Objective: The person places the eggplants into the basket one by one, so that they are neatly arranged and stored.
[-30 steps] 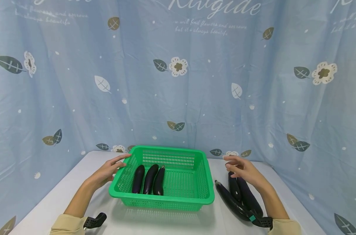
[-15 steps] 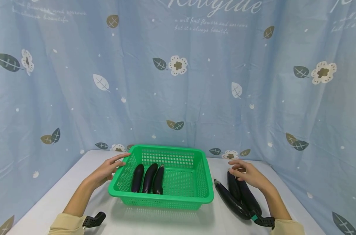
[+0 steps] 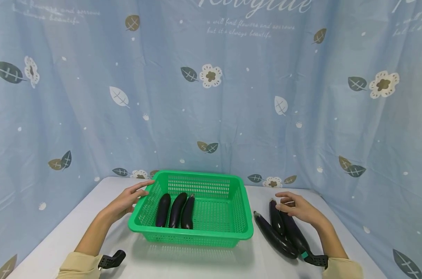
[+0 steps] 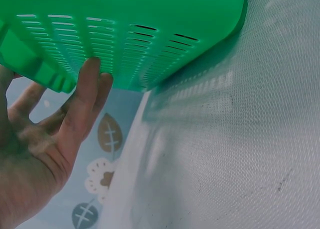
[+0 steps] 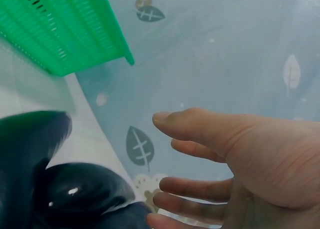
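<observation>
The left hand [image 3: 125,199] is at the left side of a green plastic basket [image 3: 246,205], with fingertips on its rim. In the left wrist view, straight fingers [image 4: 86,89] reach up against the slotted outer wall beneath the rim. Three dark purple eggplants [image 3: 177,210] lie side by side in the basket's left half. To the right of the basket the right hand [image 3: 299,209] hovers over the far ends of three more eggplants [image 3: 274,238] on the table. Its fingers are loosely bent, with nothing between them in the right wrist view.
A white-covered table [image 3: 183,263] carries everything. A blue curtain [image 3: 239,116] with leaf and flower prints hangs behind and at both sides. Black wrist-worn devices [image 3: 112,259] stick out at both sleeves.
The right hand has drifted right and slightly toward the person, uncovering the stem end of an eggplant. The left hand keeps its place at the basket. The head view has tilted slightly.
</observation>
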Demonstrator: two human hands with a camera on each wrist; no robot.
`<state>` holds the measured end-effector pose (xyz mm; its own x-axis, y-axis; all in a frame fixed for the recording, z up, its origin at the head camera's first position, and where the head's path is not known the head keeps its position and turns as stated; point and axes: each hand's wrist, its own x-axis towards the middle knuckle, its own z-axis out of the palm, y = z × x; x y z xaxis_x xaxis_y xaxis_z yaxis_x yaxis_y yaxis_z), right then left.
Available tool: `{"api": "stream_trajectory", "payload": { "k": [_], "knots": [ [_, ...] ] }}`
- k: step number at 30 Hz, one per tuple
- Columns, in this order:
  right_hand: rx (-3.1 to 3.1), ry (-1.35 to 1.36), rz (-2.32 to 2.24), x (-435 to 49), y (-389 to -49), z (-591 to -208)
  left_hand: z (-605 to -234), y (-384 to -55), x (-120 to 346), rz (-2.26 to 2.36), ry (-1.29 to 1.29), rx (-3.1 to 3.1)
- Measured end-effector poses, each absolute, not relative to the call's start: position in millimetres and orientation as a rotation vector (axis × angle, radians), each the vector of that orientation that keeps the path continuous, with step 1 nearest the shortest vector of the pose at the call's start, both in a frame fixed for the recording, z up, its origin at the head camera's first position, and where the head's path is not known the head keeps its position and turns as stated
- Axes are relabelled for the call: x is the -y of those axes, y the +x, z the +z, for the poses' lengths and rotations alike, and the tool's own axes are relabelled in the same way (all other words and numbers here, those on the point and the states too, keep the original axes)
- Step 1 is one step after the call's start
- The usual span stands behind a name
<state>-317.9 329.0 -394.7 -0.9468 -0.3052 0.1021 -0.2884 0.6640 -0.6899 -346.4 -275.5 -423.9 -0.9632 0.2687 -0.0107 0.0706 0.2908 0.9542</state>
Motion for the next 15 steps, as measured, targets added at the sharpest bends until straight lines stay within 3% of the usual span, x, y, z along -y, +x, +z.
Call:
{"api": "stream_trajectory", "payload": {
  "k": [15],
  "knots": [
    [-2.836, -0.379, -1.187, -345.9, -320.0, -406.4, -425.0, -348.1, 275.9, 1.781, 0.297, -2.362]
  ]
}}
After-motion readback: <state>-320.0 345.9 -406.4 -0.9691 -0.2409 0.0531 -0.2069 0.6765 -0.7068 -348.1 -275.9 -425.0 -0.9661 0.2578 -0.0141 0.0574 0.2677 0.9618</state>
